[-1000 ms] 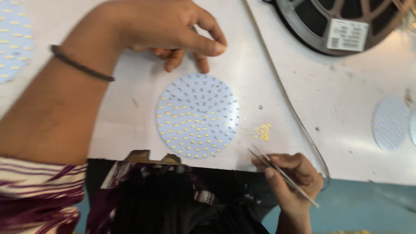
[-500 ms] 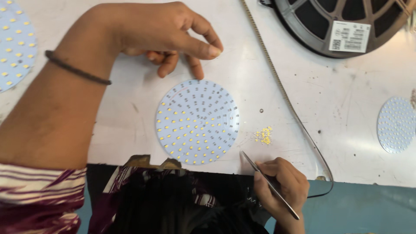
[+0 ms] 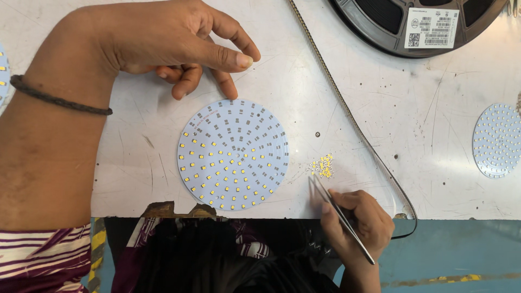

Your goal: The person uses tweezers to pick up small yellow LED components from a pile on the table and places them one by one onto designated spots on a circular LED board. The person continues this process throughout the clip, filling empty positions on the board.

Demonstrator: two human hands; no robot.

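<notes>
White and round, the circuit disc (image 3: 233, 154) lay flat at the centre of the frame on the scratched pale worktop (image 3: 380, 108), its lower and left part already dotted with small yellow chips, the upper right still bare grey pads. Just above it, the left hand (image 3: 163, 38) rested on the worktop, fingers (image 3: 228, 57) loosely curled and clamped on nothing, one fingertip close to the disc's upper rim. At lower right, the right hand (image 3: 361, 222) gripped slim metal tweezers (image 3: 339, 217), fingers closed around the shaft; the tips pointed up toward a little heap of loose yellow chips (image 3: 324, 165), just short of it. Whether the tips held a chip I could not tell. The chips looked tiny, light and easily scattered, best nipped by their edges. The disc seemed thin, stiff and light, likely to slide; steadying it by the bare rim would spare the placed chips.
</notes>
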